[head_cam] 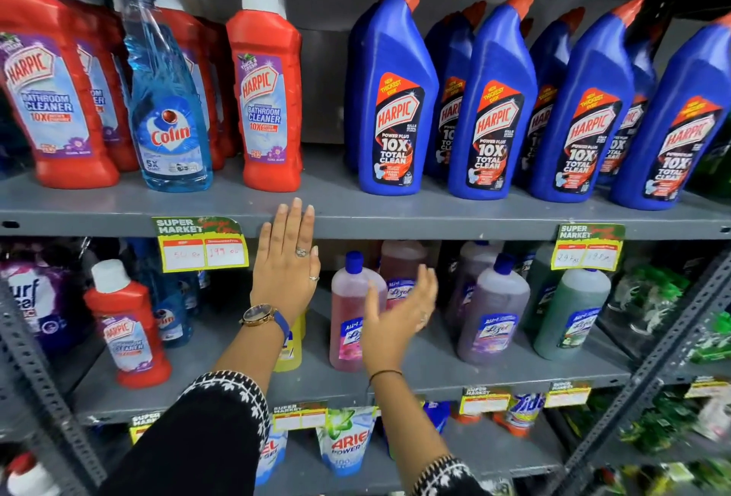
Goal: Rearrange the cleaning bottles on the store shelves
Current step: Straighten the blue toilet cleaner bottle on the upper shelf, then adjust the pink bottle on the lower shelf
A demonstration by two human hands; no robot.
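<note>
Both hands are up at the shelves, holding nothing! The left hand (285,270) is flat, its fingers (294,218) straight and close together, tips at the front edge of the upper shelf (435,214), just below a red Harpic bottle (264,99). The right hand (399,313) hovers in front of the pink Lizol bottle (350,309) on the middle shelf (494,367), fingers loosely spread, blurred. Blue Harpic bottles (395,99) line the upper shelf to the right.
</note>
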